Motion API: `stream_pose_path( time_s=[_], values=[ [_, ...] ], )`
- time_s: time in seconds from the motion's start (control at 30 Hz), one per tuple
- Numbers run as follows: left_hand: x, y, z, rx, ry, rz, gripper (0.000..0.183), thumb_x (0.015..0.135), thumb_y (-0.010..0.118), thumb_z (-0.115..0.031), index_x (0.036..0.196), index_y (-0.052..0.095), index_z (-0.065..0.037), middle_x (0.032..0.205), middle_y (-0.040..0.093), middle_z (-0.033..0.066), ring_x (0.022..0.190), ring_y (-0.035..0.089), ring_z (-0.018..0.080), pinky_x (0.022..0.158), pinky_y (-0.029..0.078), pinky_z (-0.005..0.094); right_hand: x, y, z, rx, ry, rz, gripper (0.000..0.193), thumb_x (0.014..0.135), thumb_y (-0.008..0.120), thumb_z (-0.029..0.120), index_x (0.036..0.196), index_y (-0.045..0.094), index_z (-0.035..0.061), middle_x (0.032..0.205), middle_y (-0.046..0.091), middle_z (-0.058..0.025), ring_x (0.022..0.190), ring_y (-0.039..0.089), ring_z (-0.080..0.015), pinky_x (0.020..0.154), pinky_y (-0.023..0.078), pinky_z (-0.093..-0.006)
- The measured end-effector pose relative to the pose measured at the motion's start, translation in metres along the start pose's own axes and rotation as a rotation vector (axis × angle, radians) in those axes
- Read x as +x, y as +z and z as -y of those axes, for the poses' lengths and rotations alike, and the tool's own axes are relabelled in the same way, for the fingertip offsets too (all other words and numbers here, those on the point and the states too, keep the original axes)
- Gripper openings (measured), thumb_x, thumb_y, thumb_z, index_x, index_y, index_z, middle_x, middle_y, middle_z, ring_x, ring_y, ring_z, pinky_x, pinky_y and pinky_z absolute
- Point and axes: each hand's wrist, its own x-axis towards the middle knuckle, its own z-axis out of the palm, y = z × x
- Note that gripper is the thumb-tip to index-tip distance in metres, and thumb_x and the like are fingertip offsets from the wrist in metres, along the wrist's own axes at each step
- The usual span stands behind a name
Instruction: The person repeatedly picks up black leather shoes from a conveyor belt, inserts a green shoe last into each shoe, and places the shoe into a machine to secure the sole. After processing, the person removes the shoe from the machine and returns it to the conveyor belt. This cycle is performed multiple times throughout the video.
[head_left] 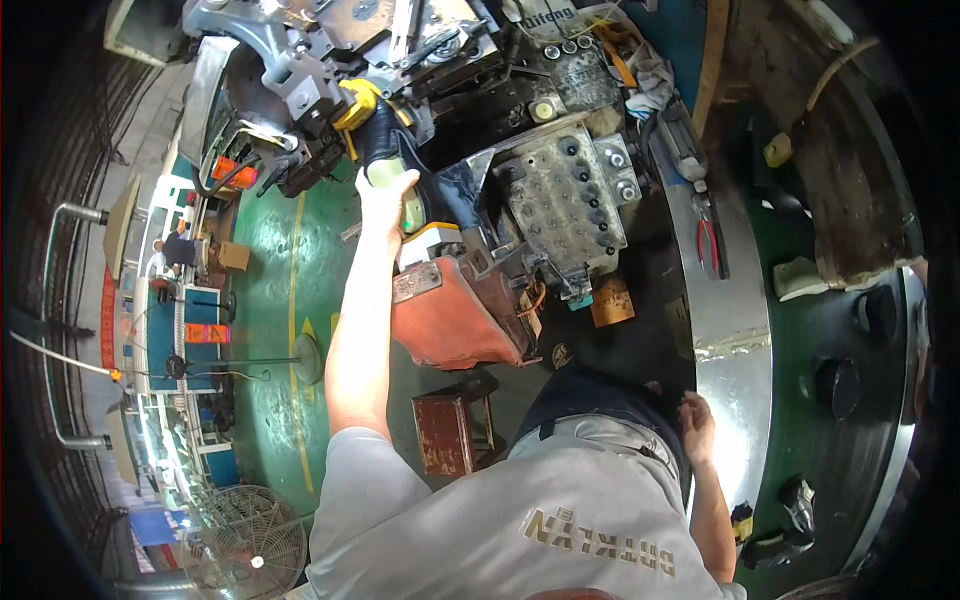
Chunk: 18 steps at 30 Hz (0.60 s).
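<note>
My left hand (386, 205) reaches forward and is closed around a pale green shoe last (385, 173), with the thumb across it. A black shoe upper (376, 135) covers the last's far part, up against a yellow part (357, 104) of the machine (300, 90). Some of the last is hidden under my fingers. My right hand (697, 425) hangs low by the near edge of the metal bench (735, 390), its fingers loosely bent and apart, with nothing seen in it.
Beside the last stands a studded metal block (565, 200), with an orange-red cover (455, 320) below. Red-handled pliers (708, 240) lie on the bench. A brown stool (443, 432) stands under the machine. Black shoes (800, 505) sit on the right, and a fan (245, 540) stands lower left.
</note>
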Motion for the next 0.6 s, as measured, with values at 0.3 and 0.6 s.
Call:
stream_pose_path(
  time_s=[0.3, 0.6],
  values=[
    [-0.027, -0.014, 0.013, -0.401, -0.139, 0.034, 0.069, 0.072, 0.079, -0.019, 0.131, 0.047, -0.005, 0.118, 0.058, 0.0095, 0.109, 0.057, 0.0239, 0.099, 0.044, 0.0401, -0.006, -0.003, 0.003, -0.199, 0.009, 0.021, 0.025, 0.095, 0.057, 0.009, 0.119, 0.059, 0.0007, 0.104, 0.065, -0.0094, 0.088, 0.061, -0.0147, 0.08, 0.05, -0.0283],
    [-0.104, -0.026, -0.017, -1.365, -0.165, 0.723, 0.088, 0.084, 0.058, -0.05, 0.149, 0.024, 0.0, 0.143, 0.036, 0.0283, 0.119, 0.05, 0.0395, 0.095, 0.048, 0.0527, 0.007, 0.007, 0.049, -0.205, -0.067, 0.059, 0.022, 0.094, 0.058, 0.005, 0.116, 0.06, -0.0014, 0.099, 0.066, -0.0078, 0.083, 0.06, -0.0118, 0.078, 0.049, -0.0256]
  ],
)
